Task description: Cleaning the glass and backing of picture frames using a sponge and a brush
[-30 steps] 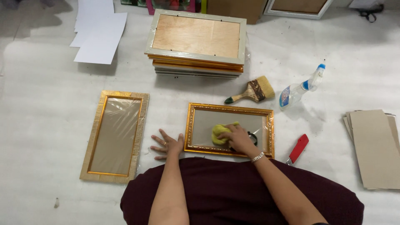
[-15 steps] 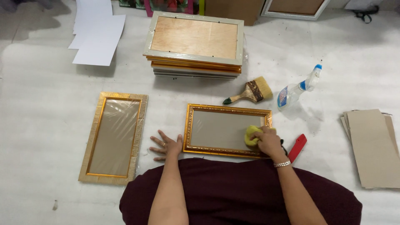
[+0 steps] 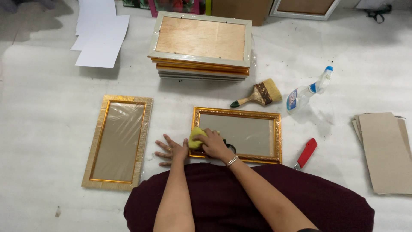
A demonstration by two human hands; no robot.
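Right hand [image 3: 213, 145] presses a yellow cloth [image 3: 195, 137] onto the gold frame's [image 3: 237, 114] left end — left hand [image 3: 172, 150] lies spread flat beside it.

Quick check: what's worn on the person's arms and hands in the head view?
Both forearms are bare, no sleeves in view. The left hand has a ring on one finger. The right hand has a silver beaded bracelet at the wrist. No gloves.

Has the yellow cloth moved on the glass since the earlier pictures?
Yes. The yellow cloth, under the right hand, was at the right end of the ornate gold frame half a second ago; now it is at the frame's left end, beside the left hand.
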